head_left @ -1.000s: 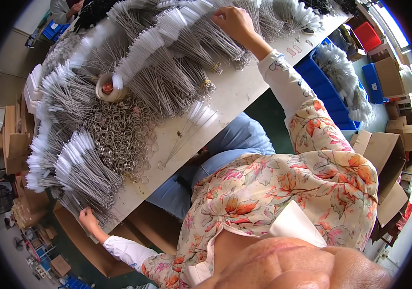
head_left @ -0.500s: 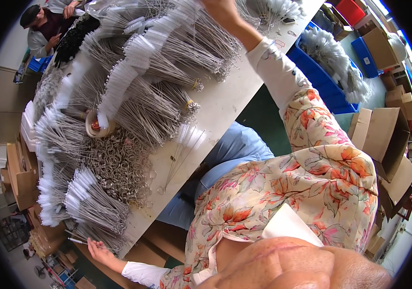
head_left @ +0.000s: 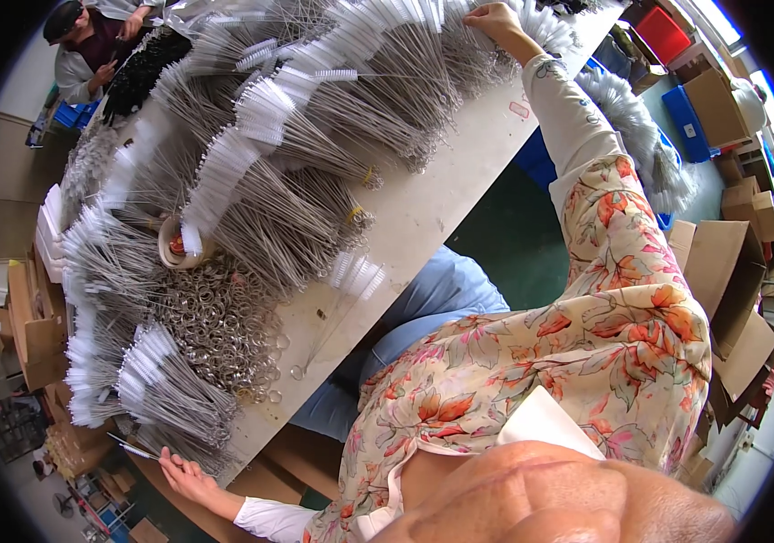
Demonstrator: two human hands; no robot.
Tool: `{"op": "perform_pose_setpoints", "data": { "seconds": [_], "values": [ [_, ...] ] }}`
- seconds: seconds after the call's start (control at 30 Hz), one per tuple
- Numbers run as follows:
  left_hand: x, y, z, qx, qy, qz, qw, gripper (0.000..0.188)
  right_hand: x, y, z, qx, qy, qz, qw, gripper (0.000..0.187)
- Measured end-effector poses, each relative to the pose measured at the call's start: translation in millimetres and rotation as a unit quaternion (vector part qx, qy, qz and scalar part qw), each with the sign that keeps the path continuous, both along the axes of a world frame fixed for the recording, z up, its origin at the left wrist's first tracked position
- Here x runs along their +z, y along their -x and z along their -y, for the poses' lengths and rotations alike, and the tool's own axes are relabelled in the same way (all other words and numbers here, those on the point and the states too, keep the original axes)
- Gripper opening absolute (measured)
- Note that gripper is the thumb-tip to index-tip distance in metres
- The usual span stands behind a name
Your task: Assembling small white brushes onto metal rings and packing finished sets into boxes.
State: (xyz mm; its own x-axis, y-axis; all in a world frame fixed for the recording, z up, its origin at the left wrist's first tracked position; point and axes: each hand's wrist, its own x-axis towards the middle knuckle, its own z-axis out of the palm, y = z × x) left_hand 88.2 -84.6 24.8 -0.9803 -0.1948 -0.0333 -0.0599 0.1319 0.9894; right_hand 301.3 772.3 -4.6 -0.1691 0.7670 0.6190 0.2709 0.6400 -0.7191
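Observation:
My left hand (head_left: pixel 186 477) is at the table's near left corner, fingers closed around a thin rod-like thing (head_left: pixel 136 449) with a whitish part; its kind is too small to tell. Beside it lies a bundle of wire-handled brushes (head_left: pixel 174 376) with white bristles. My right hand (head_left: pixel 498 27) reaches to the far right of the table, over more brushes (head_left: pixel 541 27). Its thumb and fingers are pinched together, and what they hold, if anything, cannot be made out. A few loose brushes (head_left: pixel 357 274) lie near the table's front edge, with a metal ring at their handle ends.
Metal rings (head_left: pixel 219 317) are heaped beside a round tub (head_left: pixel 172 246). Long rows of brushes (head_left: pixel 315 154) cover much of the table (head_left: pixel 423 217). Right of it stand a blue bin of brushes (head_left: pixel 627 104) and open cardboard boxes (head_left: pixel 722 271). Another person (head_left: pixel 93 50) works at the far left.
My right hand has moved right along the far brushes and come fully into view. My left hand has shifted slightly left, still holding the thin rod-like thing.

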Motion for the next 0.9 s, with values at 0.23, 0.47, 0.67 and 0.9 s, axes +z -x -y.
{"op": "perform_pose_setpoints", "data": {
  "seconds": [0.23, 0.47, 0.67, 0.9],
  "values": [
    [20.8, -20.9, -75.4, -0.076, -0.128, -0.073, 0.986, 0.033, 101.6, -20.2, 86.2, -0.058, -0.155, -0.086, 0.983, 0.015],
    [25.2, -105.6, -260.3, -0.327, -0.012, -0.167, 0.93, 0.024, 52.2, 26.2, 277.8, 0.541, 0.097, -0.045, 0.834, 0.02],
    [-11.5, -95.0, -306.9, -0.358, 0.119, -0.447, 0.811, 0.012, 44.1, 42.2, 438.1, 0.609, 0.069, -0.002, 0.79, 0.03],
    [17.7, -110.3, -296.1, -0.435, 0.159, -0.412, 0.784, 0.018, 8.6, 32.0, 415.0, 0.577, 0.482, -0.121, 0.648, 0.034]
  ]
}}
